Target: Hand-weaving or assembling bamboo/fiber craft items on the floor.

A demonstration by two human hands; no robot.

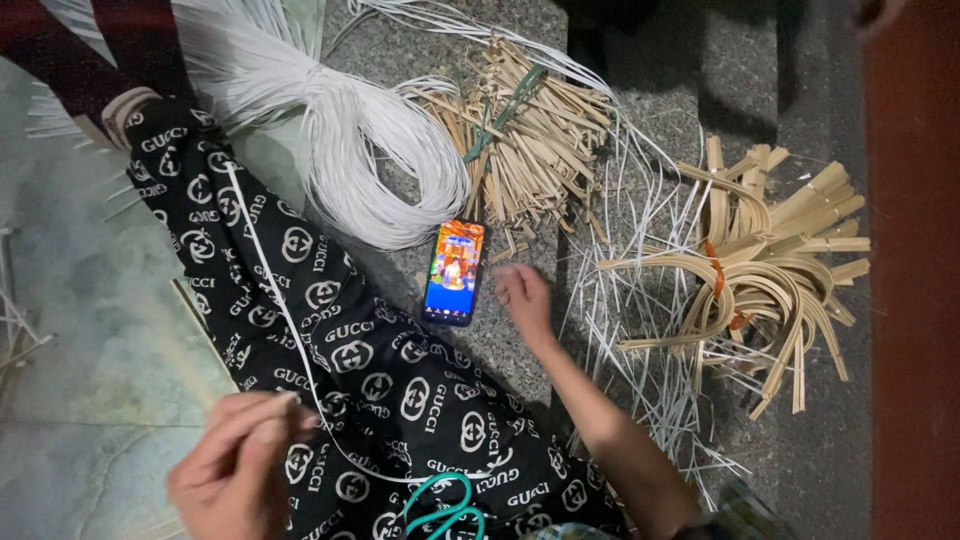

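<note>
White cane strand [262, 262] lay across the patterned trouser leg, its end pinched in the left hand [237, 467]; the right hand [524, 297], fingers loosely curled, rested on the floor [520, 350] beside a lit phone [454, 271].

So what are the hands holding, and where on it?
The left hand pinches a thin white strip near its end between fingertips. The right hand holds nothing, resting beside the phone.
</note>
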